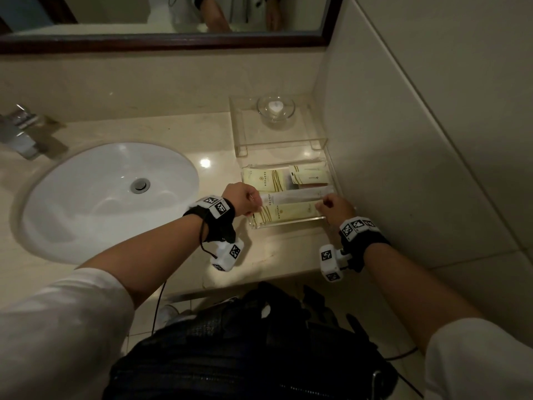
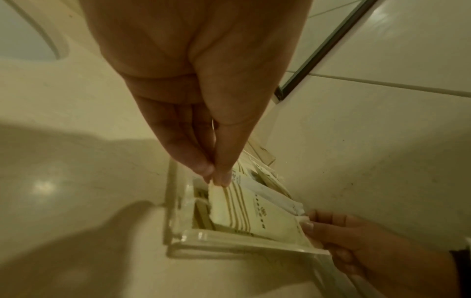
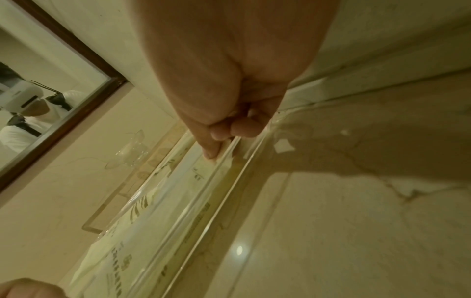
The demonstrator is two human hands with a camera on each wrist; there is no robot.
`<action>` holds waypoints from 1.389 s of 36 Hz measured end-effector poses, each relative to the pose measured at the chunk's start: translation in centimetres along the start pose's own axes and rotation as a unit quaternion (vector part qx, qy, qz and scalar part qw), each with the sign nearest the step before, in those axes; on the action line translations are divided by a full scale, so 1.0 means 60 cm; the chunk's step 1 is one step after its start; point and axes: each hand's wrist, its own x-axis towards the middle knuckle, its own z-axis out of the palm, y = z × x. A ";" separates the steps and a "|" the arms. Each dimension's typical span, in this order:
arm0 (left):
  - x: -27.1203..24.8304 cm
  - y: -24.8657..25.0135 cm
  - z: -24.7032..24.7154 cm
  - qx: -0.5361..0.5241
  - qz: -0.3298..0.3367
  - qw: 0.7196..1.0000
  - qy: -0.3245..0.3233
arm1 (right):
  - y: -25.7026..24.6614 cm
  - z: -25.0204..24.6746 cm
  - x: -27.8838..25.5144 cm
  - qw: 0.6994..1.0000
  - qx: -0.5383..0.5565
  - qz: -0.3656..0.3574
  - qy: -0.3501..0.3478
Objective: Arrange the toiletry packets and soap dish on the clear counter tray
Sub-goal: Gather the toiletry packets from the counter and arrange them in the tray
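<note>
We hold the long packet (image 1: 288, 212) crosswise over the tray's (image 1: 288, 223) near edge, left hand (image 1: 242, 197) and right hand (image 1: 334, 207) each pinching one end.

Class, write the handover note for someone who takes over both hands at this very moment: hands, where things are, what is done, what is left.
Left hand: pinches the left end of the long cream packet with gold stripes.
Right hand: grips that packet's right end.
The packet lies along the front of the clear acrylic counter tray, beside the sink; other cream packets lie behind it.
The round clear glass soap dish with a white soap stands on the clear raised shelf at the back.
Done: packets inside the tray, dish placed.
Left: square the front packet, let go.
</note>
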 end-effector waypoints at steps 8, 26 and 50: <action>-0.005 -0.006 0.004 0.072 0.022 0.997 -0.001 | 0.000 0.007 -0.003 1.000 0.009 -0.012 0.009; -0.012 0.012 0.019 0.291 0.094 0.952 0.010 | -0.008 0.012 -0.001 0.999 -0.026 0.011 0.021; 0.000 0.011 0.046 0.290 0.217 0.930 -0.057 | -0.016 0.011 0.010 0.990 -0.121 -0.066 0.008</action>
